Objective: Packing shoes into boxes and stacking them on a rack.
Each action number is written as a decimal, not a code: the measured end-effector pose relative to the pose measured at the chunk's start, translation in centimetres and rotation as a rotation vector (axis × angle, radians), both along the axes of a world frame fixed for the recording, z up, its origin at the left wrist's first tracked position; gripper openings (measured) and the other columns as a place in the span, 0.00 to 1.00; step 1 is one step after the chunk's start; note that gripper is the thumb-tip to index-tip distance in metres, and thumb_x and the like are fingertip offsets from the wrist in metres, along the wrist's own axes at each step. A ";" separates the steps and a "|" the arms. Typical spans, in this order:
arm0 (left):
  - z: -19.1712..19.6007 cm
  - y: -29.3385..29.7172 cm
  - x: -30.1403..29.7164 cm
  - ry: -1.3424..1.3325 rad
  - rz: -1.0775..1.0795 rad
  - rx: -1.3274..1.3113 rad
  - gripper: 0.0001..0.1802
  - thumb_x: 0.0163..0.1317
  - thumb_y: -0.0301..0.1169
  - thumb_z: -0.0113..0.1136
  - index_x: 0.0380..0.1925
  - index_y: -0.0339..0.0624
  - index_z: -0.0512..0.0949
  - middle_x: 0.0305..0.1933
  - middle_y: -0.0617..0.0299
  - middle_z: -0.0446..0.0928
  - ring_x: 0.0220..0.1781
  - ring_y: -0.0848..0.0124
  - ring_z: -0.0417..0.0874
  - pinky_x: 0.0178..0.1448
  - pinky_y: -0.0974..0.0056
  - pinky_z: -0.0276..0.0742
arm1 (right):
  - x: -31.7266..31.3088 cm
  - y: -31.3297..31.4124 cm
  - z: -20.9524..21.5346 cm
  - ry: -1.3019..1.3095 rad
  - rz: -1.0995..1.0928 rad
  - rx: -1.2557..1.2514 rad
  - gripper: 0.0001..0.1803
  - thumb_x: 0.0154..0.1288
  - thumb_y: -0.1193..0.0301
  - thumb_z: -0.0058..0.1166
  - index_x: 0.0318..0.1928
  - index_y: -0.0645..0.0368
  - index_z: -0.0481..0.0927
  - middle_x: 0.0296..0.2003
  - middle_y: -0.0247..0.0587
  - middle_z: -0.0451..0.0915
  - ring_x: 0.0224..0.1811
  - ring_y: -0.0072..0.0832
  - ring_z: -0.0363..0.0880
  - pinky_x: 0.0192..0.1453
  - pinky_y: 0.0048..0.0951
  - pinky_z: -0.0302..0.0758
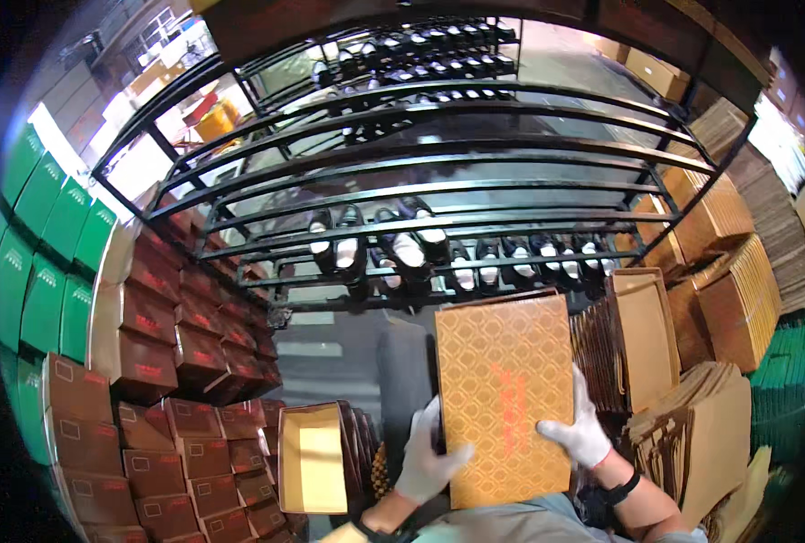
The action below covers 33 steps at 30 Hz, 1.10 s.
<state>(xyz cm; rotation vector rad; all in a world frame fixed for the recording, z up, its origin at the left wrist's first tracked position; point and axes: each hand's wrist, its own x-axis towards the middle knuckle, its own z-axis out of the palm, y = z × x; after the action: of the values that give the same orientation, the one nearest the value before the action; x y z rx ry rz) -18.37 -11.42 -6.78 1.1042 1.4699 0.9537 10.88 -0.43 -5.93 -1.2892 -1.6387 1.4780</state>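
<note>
A tan shoebox [504, 362] with a lattice pattern and red lettering is upright in front of my body, its patterned face toward me. A darker edge shows along its top. My left hand [428, 466], in a white glove, grips its lower left side with the thumb on the face. My right hand [579, 425], also gloved in white, holds the right side, thumb likewise on the face. The fingers behind the box are hidden. Left of my left hand stands an open box [314, 457] with a pale yellow inside, at the front of a nested row.
Ahead is a black metal rack [438, 222] with black shoes [407, 244] on its lower rails. Brown shoeboxes [162, 462] and green boxes [45, 262] are stacked at left. To the right are cardboard pieces [692, 443], an upright open tray [642, 339] and tan boxes [737, 290].
</note>
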 end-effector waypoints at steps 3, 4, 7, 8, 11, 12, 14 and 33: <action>-4.0 8.1 -2.5 -0.509 0.082 0.141 0.56 0.73 0.47 0.73 0.89 0.41 0.50 0.83 0.54 0.67 0.82 0.63 0.67 0.86 0.56 0.62 | -4.3 6.0 2.9 0.261 0.099 0.050 0.74 0.56 0.49 0.81 0.91 0.59 0.43 0.85 0.51 0.58 0.87 0.42 0.58 0.90 0.44 0.56; -5.4 10.0 -3.5 -0.979 0.124 -0.031 0.55 0.75 0.54 0.71 0.89 0.44 0.51 0.82 0.56 0.67 0.82 0.64 0.67 0.86 0.55 0.62 | -5.4 8.1 2.9 0.260 0.080 0.102 0.74 0.55 0.48 0.81 0.90 0.59 0.45 0.85 0.52 0.58 0.87 0.42 0.59 0.90 0.44 0.56; -3.6 14.2 -4.9 -0.893 -0.006 0.216 0.53 0.79 0.60 0.63 0.89 0.44 0.51 0.83 0.58 0.64 0.85 0.64 0.62 0.88 0.54 0.58 | -7.7 11.2 3.8 0.323 0.034 0.120 0.66 0.50 0.50 0.78 0.85 0.61 0.57 0.78 0.52 0.67 0.82 0.44 0.66 0.86 0.45 0.62; -4.3 14.1 -5.3 -0.698 -0.056 0.381 0.54 0.77 0.60 0.65 0.89 0.44 0.50 0.85 0.59 0.61 0.88 0.63 0.58 0.89 0.52 0.55 | -7.5 10.4 4.9 0.315 0.026 0.165 0.63 0.48 0.49 0.78 0.80 0.62 0.62 0.74 0.51 0.69 0.80 0.44 0.67 0.85 0.46 0.63; 1.1 12.0 -4.2 -0.688 -0.061 0.393 0.55 0.64 0.49 0.79 0.85 0.49 0.58 0.90 0.55 0.51 0.92 0.59 0.52 0.91 0.50 0.52 | -4.8 9.3 4.3 0.299 -0.034 0.368 0.53 0.42 0.46 0.76 0.66 0.62 0.74 0.66 0.48 0.73 0.74 0.44 0.71 0.83 0.49 0.64; 1.1 11.5 -4.9 -0.545 -0.051 0.387 0.54 0.62 0.44 0.78 0.84 0.48 0.59 0.91 0.54 0.48 0.93 0.58 0.49 0.91 0.51 0.49 | -6.0 8.8 5.3 0.272 -0.070 0.359 0.48 0.43 0.45 0.75 0.60 0.62 0.75 0.64 0.48 0.74 0.73 0.44 0.72 0.82 0.48 0.64; 0.0 10.8 -5.4 -0.533 0.023 0.349 0.53 0.61 0.45 0.79 0.82 0.46 0.61 0.91 0.54 0.46 0.92 0.58 0.49 0.91 0.50 0.48 | -7.8 9.3 5.8 0.233 -0.064 0.259 0.48 0.48 0.43 0.73 0.62 0.63 0.74 0.65 0.48 0.74 0.74 0.43 0.71 0.82 0.47 0.65; -19.9 -13.6 -15.4 1.019 0.245 -0.184 0.43 0.67 0.35 0.71 0.80 0.34 0.68 0.79 0.40 0.72 0.80 0.48 0.75 0.84 0.50 0.67 | -2.5 3.9 0.3 -0.106 0.286 0.250 0.39 0.82 0.54 0.62 0.81 0.64 0.69 0.80 0.60 0.69 0.85 0.47 0.64 0.89 0.44 0.60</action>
<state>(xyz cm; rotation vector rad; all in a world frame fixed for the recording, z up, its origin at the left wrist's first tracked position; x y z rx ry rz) -33.76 -25.05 -26.71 1.3642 2.4951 0.3606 8.35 3.50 -5.68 -1.0430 -2.0734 1.3259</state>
